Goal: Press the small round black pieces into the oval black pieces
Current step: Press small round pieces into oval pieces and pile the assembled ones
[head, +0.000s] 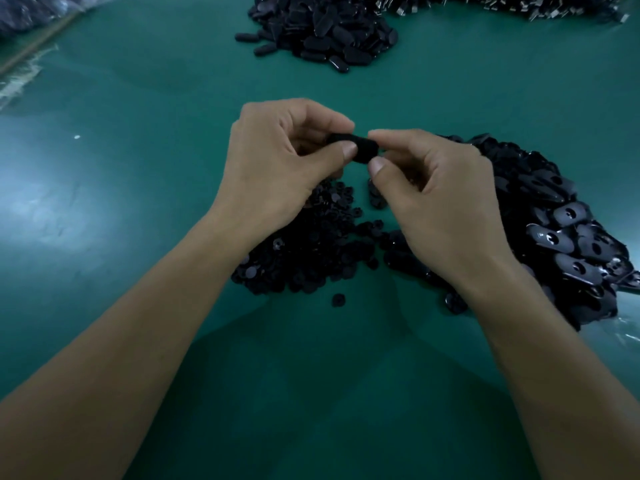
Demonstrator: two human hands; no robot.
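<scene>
From where I sit, the move ahead turns on one thing: the oval black piece (353, 148) lies with its long axis left to right, about parallel to the near edge of the table (138, 174), held up off the surface between both hands at mid-table. My left hand (277, 161) pinches the left end, thumb on the near side and forefinger curled over the top, the other fingers folded in behind. Under that wrist, toward the near edge, lies the heap of small round black pieces (304, 251), with one stray round piece (337, 299) just clear of it on the near side. The oval itself bridges the two sets of fingertips, so neither hand is plainly nearer; each has an end. My right hand (433, 195) takes the right end in a narrow pinch, thumb tip below and forefinger above. I can't tell whether a round piece is already seated in the oval, since the fingers hide its middle. I'd judge the press comes across the short axis, thumbs pushing in while the ends are braced. To the right, running toward the right edge, sits the heap of oval black pieces (571, 233), many showing a hole. Another dark heap (325, 32) lies at the far edge.
</scene>
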